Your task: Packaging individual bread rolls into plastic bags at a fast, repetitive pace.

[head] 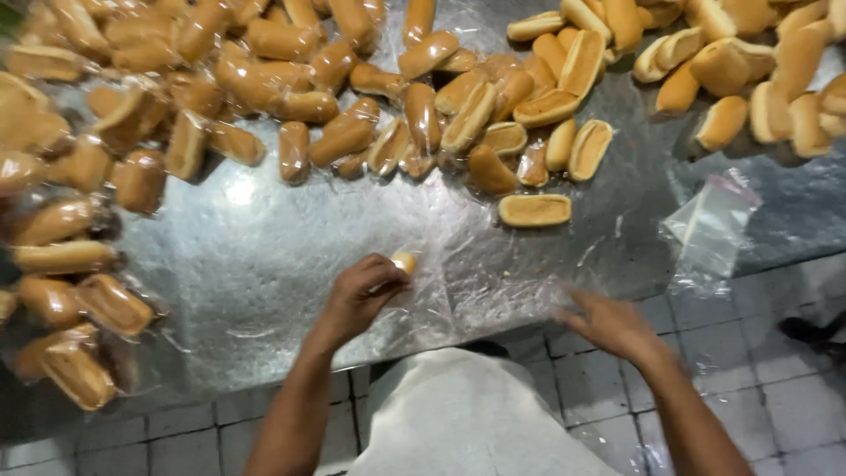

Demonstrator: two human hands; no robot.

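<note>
Left hand (361,291) grips a bun (404,262) inside a clear bag (441,291) lying at the near edge of the steel desk (264,256); right hand (608,324), fingers spread wide and holding nothing, hovers just past that edge over the tiled floor (767,388). Wrapped buns (70,264) crowd the left side, bare buns (546,97) are heaped along the far side. An empty bag (709,225) overhangs the right corner. The desk's middle lies open.

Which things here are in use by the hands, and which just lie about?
In use: left hand gripping a small pale bun; right hand on clear plastic sheeting.

Lying about: unwrapped golden rolls; wrapped brown rolls; empty clear bag; metal table.
</note>
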